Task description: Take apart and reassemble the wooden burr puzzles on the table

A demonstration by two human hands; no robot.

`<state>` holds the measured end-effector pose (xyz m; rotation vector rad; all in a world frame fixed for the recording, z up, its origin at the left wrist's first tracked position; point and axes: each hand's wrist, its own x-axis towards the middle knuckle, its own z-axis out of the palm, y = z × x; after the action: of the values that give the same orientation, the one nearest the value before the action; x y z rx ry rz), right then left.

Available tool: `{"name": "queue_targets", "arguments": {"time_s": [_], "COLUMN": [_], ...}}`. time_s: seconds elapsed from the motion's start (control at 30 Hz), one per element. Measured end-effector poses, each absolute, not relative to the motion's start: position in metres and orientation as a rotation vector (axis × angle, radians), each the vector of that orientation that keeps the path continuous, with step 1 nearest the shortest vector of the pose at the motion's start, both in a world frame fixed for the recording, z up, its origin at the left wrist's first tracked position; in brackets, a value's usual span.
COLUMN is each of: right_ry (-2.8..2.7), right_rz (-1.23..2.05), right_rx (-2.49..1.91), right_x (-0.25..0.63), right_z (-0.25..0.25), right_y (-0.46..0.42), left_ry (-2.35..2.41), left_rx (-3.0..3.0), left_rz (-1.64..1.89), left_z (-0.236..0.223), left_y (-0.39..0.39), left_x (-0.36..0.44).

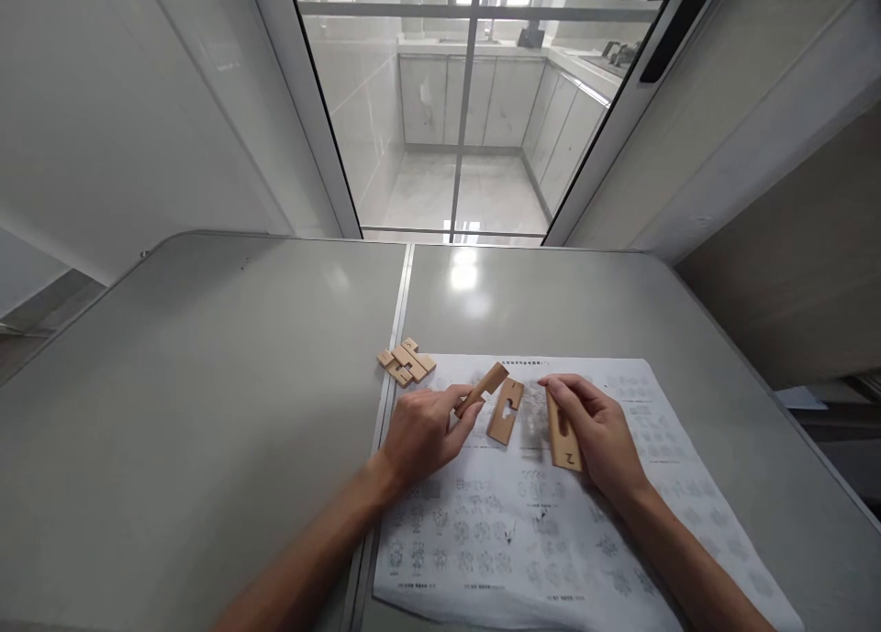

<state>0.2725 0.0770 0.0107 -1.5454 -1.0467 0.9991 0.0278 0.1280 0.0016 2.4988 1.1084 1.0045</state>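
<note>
My left hand [428, 432] pinches a notched wooden puzzle piece [485, 386] between thumb and fingers, tilted up above the paper. In my right hand [600, 423] is a flat wooden puzzle piece marked 2 [567, 450], with a slot cut in it; the fingers cover part of it. Between the hands, another wooden puzzle piece marked 1 [507, 423] lies flat on the instruction sheet [482, 540], its cut-out facing up. Beyond my left hand, several small wooden pieces [407, 360] lie together by the sheet's upper left corner.
The grey table [206, 403] has a metal seam [399, 311] running away from me, left of the sheet. A glass door [454, 118] with a black handle [678, 17] stands past the far edge. Kitchen cabinets show behind the glass.
</note>
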Motion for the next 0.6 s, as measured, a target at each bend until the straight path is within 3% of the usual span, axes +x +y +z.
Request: {"name": "queue_targets", "arguments": {"time_s": [0.6], "right_ry": [-1.659], "right_rz": [0.301], "right_rx": [-1.909], "right_x": [0.263], "right_z": [-0.009], "right_y": [0.078], "left_ry": [1.183], "left_rx": [2.518], "left_rz": [0.73], "left_z": [0.0], "left_y": [0.125], "left_x": [0.03]}}
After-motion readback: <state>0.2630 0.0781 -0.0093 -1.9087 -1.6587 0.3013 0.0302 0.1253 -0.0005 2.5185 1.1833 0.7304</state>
